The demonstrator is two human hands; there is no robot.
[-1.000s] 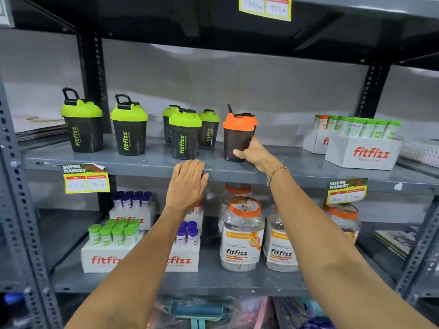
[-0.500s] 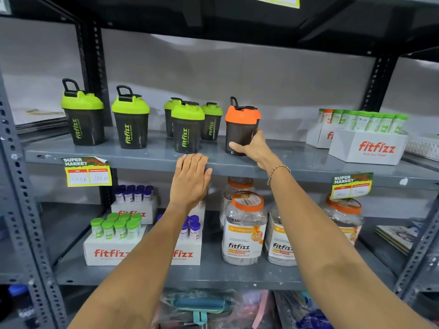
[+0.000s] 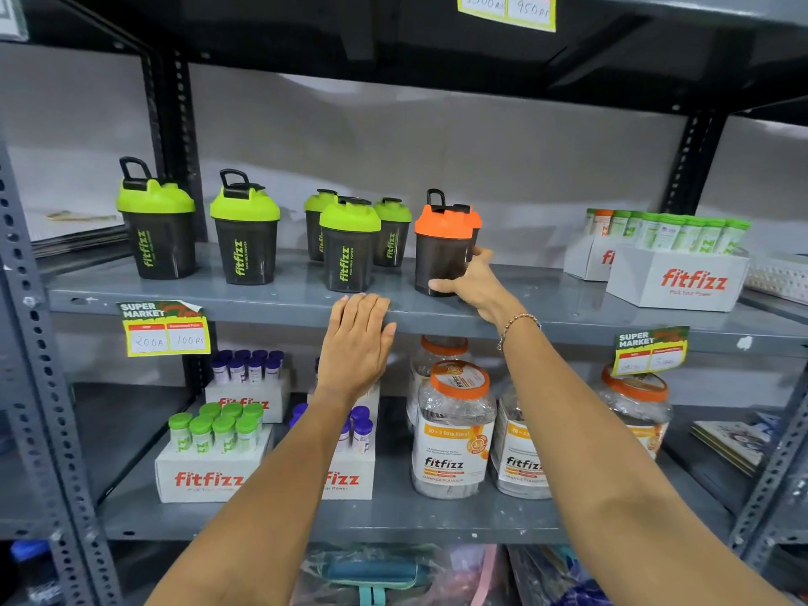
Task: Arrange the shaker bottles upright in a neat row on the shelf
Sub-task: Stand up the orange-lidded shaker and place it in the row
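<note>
Head view: right hand [image 3: 470, 284] wraps the orange-lidded shaker bottle [image 3: 444, 244], upright on the shelf [image 3: 568, 308], probably to line it up with the green-lidded bottles [image 3: 350, 247]. Left hand [image 3: 356, 343], flat and empty, braces on the shelf edge.

- The right hand [image 3: 474, 284] covers the lower right side of the orange-lidded shaker [image 3: 441, 251].
- Two green-lidded shakers [image 3: 391, 231] stand partly hidden behind a front one [image 3: 349, 251].
- The right price tag [image 3: 650, 349] has writing too blurred to read.
- The top tag [image 3: 507, 8] is cut off by the upper edge.
</note>
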